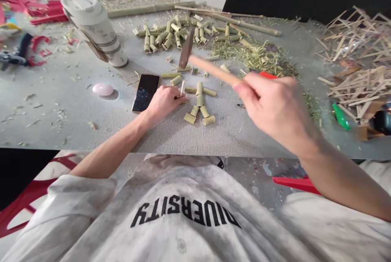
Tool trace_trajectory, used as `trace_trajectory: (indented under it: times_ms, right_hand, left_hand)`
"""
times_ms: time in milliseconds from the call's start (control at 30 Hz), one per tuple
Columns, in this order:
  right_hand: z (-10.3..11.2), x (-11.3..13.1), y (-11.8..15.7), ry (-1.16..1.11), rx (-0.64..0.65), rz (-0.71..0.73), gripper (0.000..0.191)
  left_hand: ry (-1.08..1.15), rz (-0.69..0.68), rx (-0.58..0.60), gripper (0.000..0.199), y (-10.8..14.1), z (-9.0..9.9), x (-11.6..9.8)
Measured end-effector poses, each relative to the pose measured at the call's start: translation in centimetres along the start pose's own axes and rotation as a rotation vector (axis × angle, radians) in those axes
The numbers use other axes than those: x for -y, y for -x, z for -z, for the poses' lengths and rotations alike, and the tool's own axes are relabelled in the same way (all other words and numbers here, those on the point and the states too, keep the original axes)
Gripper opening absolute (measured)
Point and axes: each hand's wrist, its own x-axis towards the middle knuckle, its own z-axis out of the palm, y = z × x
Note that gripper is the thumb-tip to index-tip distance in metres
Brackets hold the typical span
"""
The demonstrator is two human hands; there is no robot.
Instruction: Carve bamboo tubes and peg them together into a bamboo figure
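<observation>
A hammer (210,68) with a wooden handle and a dark metal head is raised above the table in my right hand (277,109), its fingers closed round the handle. My left hand (165,101) rests on the table with its fingertips pinched at a small pale upright stick (183,87). Something dark shows between those fingers, too small to make out. Just right of them, short bamboo tubes (199,100) are laid out in the shape of a figure with arms and legs. A few loose bamboo pieces (176,80) lie beyond the left hand.
A phone (146,91) lies left of my left hand, near a pink oval object (103,89). A lidded cup (94,26) stands behind. Cut bamboo tubes (165,34) are heaped at the back, shavings (271,58) and thin wooden strips (360,87) to the right. Pliers (18,52) lie far left.
</observation>
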Motion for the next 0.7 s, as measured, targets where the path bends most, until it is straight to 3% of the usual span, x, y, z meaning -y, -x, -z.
trace_trajectory:
  times_ms: [67, 133, 233, 300, 433, 500, 600, 700]
  right_hand:
    - [0.5, 0.1, 0.0, 0.014, -0.128, -0.009, 0.045]
    - [0.6, 0.0, 0.1, 0.014, -0.165, -0.006, 0.046]
    - [0.2, -0.3, 0.6, -0.004, 0.016, -0.021, 0.041]
    - [0.1, -0.5, 0.9, 0.005, 0.040, -0.043, 0.040]
    - [0.1, -0.6, 1.4, 0.026, -0.163, -0.069, 0.041]
    - [-0.5, -0.7, 1.6, -0.011, -0.088, -0.059, 0.040]
    - [-2.1, -1.1, 1.9, -0.052, 0.125, -0.079, 0.036]
    - [-3.2, -1.4, 2.3, -0.047, 0.202, -0.115, 0.036]
  left_hand:
    - [-0.031, 0.005, -0.028, 0.036, 0.0, -0.1, 0.0]
    - [-0.041, 0.009, -0.036, 0.036, -0.1, -0.2, -0.1]
    - [-0.050, 0.018, -0.033, 0.032, -0.1, -0.1, -0.2]
    - [-0.057, 0.023, -0.027, 0.031, -0.1, 0.0, -0.2]
    - [-0.061, 0.008, -0.024, 0.033, -0.1, -0.1, -0.2]
    - [-0.067, -0.006, -0.032, 0.034, -0.1, -0.1, -0.1]
    - [-0.092, -0.022, -0.036, 0.035, 0.0, -0.3, 0.0]
    - [-0.104, -0.024, -0.030, 0.040, 0.2, -0.4, 0.0]
